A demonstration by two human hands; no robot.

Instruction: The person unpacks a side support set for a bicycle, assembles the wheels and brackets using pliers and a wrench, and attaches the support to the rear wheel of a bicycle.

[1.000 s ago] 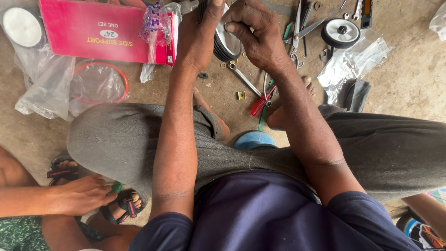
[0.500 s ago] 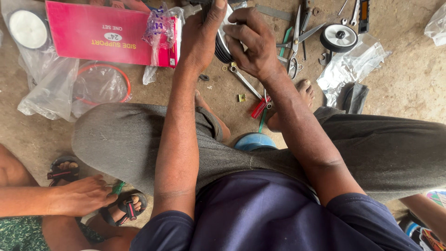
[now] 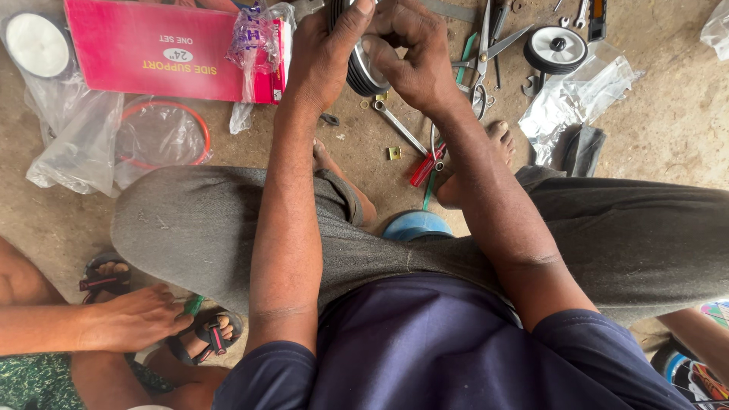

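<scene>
Nearest the camera, a dark blue shirt (image 3: pixel 425 349) and grey trousers (image 3: pixel 197 228) of a person seated low over a bare, dusty concrete floor (image 3: pixel 653 129). At lower left another person's hand (image 3: pixel 133 319) rests by a sandalled foot (image 3: pixel 213 334). A blue stool (image 3: pixel 416 225) shows between the knees. Farther out lie a red-handled screwdriver (image 3: pixel 427 167), a spanner (image 3: pixel 399 125) and scissors (image 3: pixel 486 53). The left hand (image 3: pixel 323 57) and right hand (image 3: pixel 414 64) both have fingers closed round a small black-tyred wheel (image 3: pixel 361 68), held above the floor; its hub is apparently hidden. Beyond: pink box (image 3: pixel 167 49), plastic bags (image 3: pixel 83 144), second small wheel (image 3: pixel 556 49).
</scene>
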